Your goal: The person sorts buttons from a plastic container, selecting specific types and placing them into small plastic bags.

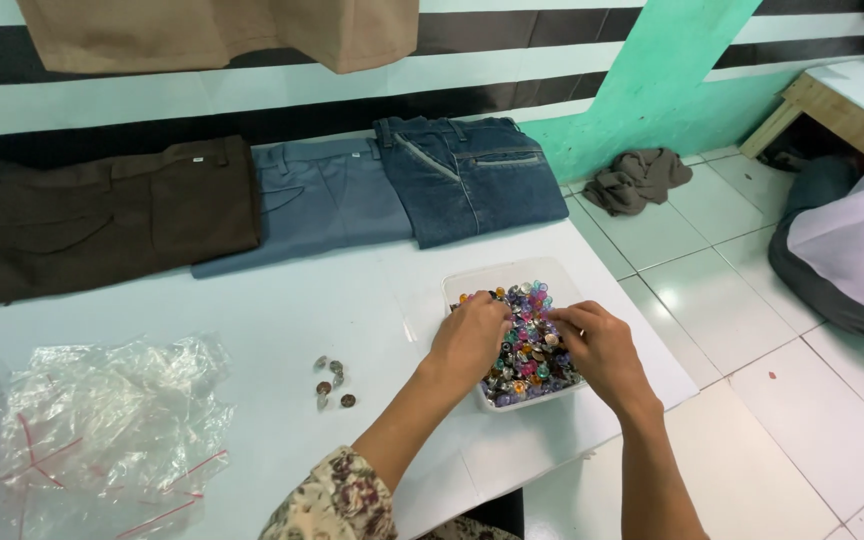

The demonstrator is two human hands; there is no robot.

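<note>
A clear plastic tray [500,277] full of many-coloured buttons [532,345] sits near the right edge of the white table [282,320]. Both hands reach into it. My left hand [472,338] rests palm down on the left part of the heap, fingers curled into the buttons. My right hand [600,345] is at the right part, fingertips pinched among the buttons; whether a button is between them is not visible. A small cluster of loose metal buttons [331,382] lies on the table to the left of the tray.
Three folded trousers lie along the far side: dark brown [102,210], grey-blue [317,195], blue denim [472,175]. Crumpled clear plastic bags [92,430] lie at the left. A grey cloth [637,178] is on the tiled floor; a person in white [852,250] sits at the right.
</note>
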